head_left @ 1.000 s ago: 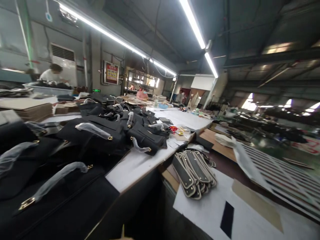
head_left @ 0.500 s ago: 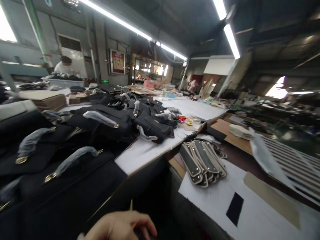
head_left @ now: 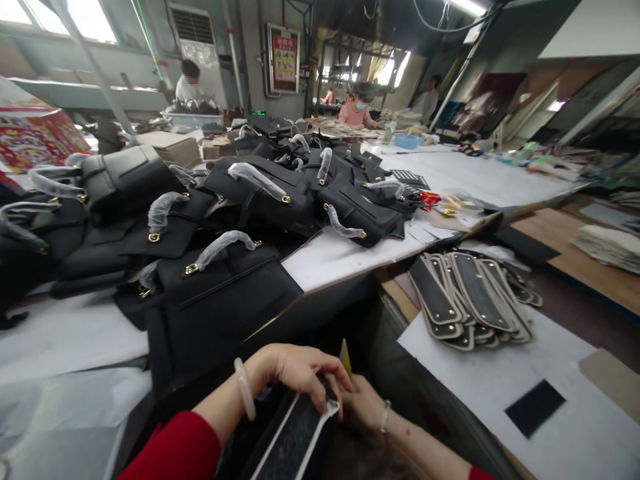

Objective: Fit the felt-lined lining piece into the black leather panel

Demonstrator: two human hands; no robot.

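Observation:
My left hand [head_left: 300, 370], a pale bangle on its wrist, is closed on the end of a black bag piece [head_left: 287, 440] with white edge strips, low in the middle of the view. Close against it on the right is my right hand [head_left: 364, 403], its fingers closed and partly hidden behind the left. A narrow yellow pointed thing [head_left: 345, 357] sticks up from the right hand's fingers; its lower part is hidden. Just beyond my hands, a black handbag [head_left: 225, 293] with a plastic-wrapped handle rests at the table edge.
Many black handbags [head_left: 270, 187] are heaped on the white table [head_left: 335, 257]. To the right, black panels with pale edges [head_left: 475, 293] lie stacked on a side table, near a black rectangle [head_left: 535, 408]. A dark gap separates the tables. Co-workers [head_left: 356, 110] sit at the back.
The view has turned left and down. My right hand and the white-edged black piece have come into view, and my left hand now sits farther right, gripping that piece.

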